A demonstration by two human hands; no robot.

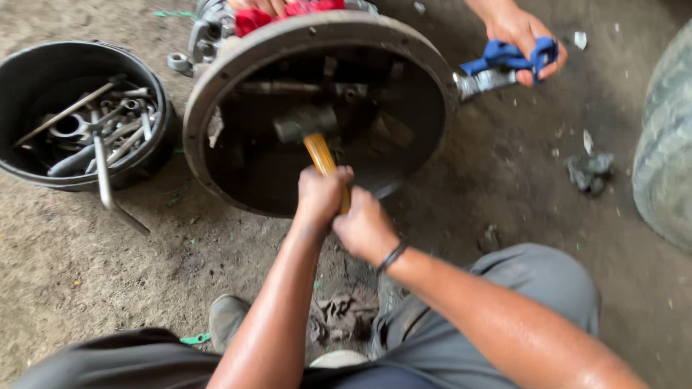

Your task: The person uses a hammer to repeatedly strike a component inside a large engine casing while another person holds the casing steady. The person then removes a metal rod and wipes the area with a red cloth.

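Both my hands grip the yellow wooden handle of a hammer (322,155). My left hand (321,196) sits higher on the handle and my right hand (364,229), with a dark band at the wrist, is just below it. The dark hammer head (304,122) is blurred inside a big round metal housing (216,79) that stands on the dirt floor. What the head strikes inside is too dark to tell.
Another person's hand (520,32) at top right holds a blue-handled tool (504,61) against the housing's rim. A black tub (43,65) of wrenches stands at left. A tyre (667,144) is at the right edge; a rag (339,313) lies by my shoe (227,317).
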